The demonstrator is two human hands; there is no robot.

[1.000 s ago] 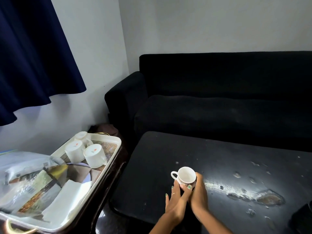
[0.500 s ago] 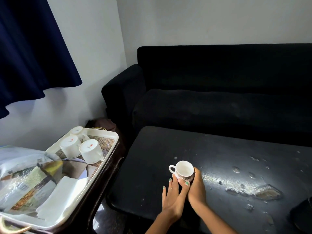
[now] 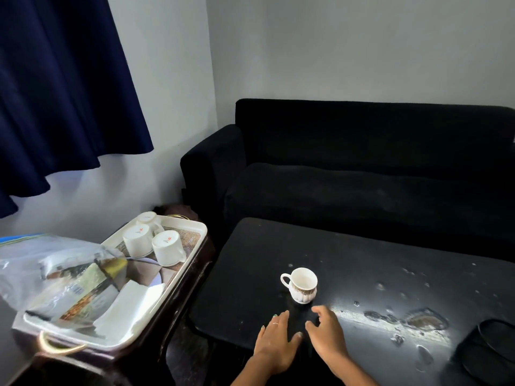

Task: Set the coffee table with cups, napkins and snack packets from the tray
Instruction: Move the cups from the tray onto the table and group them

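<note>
- You are holding your left hand and right hand just above the coffee table, fingers relaxed, gripping nothing, probably clearing the cup.
- The cup is standing upright just beyond your fingertips.
- Upturned cups, napkins and snack packets are waiting on the tray to your left.
- A black sofa is sitting behind.

white cup with perhaps gold band, black table
</note>
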